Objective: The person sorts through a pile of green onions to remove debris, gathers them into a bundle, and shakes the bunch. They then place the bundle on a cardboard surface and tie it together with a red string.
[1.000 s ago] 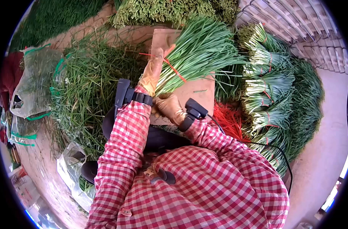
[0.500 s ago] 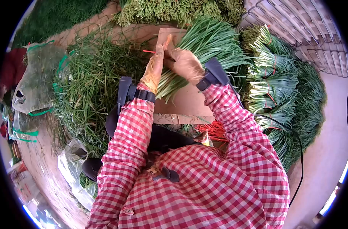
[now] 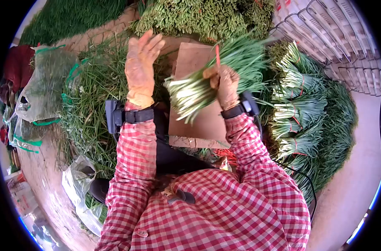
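Observation:
My right hand [image 3: 227,85], in a thin stained glove, is closed around a bunch of garlic chives [image 3: 194,90]. The bunch's pale cut ends point to the lower left and its green leaves to the upper right. A red tie [image 3: 217,54] sticks up at the bunch, just above the right fingers. Off to the left my left hand [image 3: 141,69], gloved too, is raised with its fingers stretched and holds nothing. Below the bunch lies a cardboard sheet [image 3: 196,125], partly covered by it.
Tied bunches [image 3: 297,113] are stacked on the right, near pale crates [image 3: 324,29]. A heap of loose green trimmings [image 3: 96,100] lies on the left beside plastic bags [image 3: 46,88]. More stalks [image 3: 203,19] are piled at the back. Red ties [image 3: 226,155] lie near my lap.
My left hand has let go of the red tie and moved left, its fingers opening. My right hand now grips the bunch, which has turned so its pale ends point more to the left.

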The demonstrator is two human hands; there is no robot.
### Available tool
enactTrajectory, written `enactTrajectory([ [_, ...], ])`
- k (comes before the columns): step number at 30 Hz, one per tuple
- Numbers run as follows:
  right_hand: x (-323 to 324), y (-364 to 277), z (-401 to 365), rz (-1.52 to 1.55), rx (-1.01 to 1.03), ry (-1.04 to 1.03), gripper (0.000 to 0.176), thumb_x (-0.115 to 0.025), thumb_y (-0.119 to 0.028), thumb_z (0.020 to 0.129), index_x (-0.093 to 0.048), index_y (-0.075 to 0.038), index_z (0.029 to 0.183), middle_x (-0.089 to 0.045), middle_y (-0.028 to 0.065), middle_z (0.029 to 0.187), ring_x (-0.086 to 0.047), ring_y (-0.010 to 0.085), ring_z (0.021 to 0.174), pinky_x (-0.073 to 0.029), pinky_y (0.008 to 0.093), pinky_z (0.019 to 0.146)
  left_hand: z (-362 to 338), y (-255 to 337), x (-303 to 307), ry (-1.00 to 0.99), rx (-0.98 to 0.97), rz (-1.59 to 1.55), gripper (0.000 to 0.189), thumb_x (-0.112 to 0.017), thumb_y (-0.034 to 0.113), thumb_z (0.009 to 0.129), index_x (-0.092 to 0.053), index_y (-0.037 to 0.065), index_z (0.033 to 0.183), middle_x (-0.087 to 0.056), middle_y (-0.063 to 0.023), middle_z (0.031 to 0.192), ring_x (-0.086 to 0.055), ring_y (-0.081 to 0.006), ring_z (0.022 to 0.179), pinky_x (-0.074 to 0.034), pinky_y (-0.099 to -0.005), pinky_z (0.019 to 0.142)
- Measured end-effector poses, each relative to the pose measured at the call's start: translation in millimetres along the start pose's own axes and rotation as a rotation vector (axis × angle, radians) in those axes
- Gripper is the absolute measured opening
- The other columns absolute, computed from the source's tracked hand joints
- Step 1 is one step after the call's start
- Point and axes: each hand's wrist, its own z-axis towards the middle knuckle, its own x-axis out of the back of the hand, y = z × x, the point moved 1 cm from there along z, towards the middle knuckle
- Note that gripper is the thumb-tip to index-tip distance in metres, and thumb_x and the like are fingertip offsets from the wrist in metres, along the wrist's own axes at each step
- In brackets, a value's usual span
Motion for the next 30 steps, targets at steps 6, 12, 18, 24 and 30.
enactTrajectory([
  [6,19.7,45.9,1.8,0.347,-0.385,0.089,0.032,-0.050,-0.024,0.090,-0.060,-0.001,0.070,-0.046,0.0002,0.051,-0.037,0.0092,0.042,-0.029,0.0224,0.044,-40.2,-11.0,-27.3,-0.382,0.141,0.768,0.068,-0.065,0.036,0.084,-0.041,-0.006,0.133,-0.050,-0.0180,0.132,-0.045,-0.0280,0.126,-0.030,-0.0416,0.108],
  [12,-12.2,-27.8,-10.5,0.170,-0.227,0.028,0.032,-0.048,-0.019,0.091,-0.059,-0.001,0.067,-0.054,0.0019,0.056,-0.035,0.0058,0.042,-0.024,0.0223,0.040,-77.9,-67.7,-40.2,-0.416,-0.409,2.392,0.094,-0.058,0.036,0.076,-0.006,0.010,0.150,-0.022,-0.0128,0.151,-0.019,-0.0345,0.140,-0.009,-0.0654,0.107],
  [18,1.8,-3.0,-1.3,-0.055,-0.364,-0.062,0.034,-0.049,-0.022,0.092,-0.067,0.001,0.076,-0.061,0.0051,0.060,-0.038,0.0052,0.042,-0.027,0.0194,0.039,-32.1,-60.7,25.8,-0.537,-0.591,2.513,0.092,-0.057,0.014,0.079,0.001,0.025,0.150,-0.013,-0.0032,0.155,-0.013,-0.0227,0.143,-0.008,-0.0589,0.111],
  [24,15.1,29.1,3.8,0.314,-0.542,0.041,0.035,-0.046,-0.022,0.093,-0.060,0.002,0.072,-0.045,-0.0014,0.050,-0.029,0.0055,0.038,-0.023,0.0208,0.038,-27.4,-30.4,5.2,-0.816,0.147,2.101,0.127,-0.081,0.048,0.060,0.006,0.023,0.149,-0.004,-0.0073,0.156,-0.009,-0.0273,0.144,-0.007,-0.0567,0.113],
  [30,-11.5,2.4,-11.4,-0.052,-0.254,-0.164,0.030,-0.051,-0.015,0.090,-0.065,0.000,0.068,-0.064,0.0072,0.065,-0.042,0.0053,0.045,-0.030,0.0199,0.043,-26.5,-123.8,3.9,-0.265,-0.759,2.301,0.114,-0.071,0.045,0.069,0.002,0.008,0.149,-0.011,-0.0155,0.155,-0.009,-0.0299,0.144,-0.007,-0.0597,0.111],
])
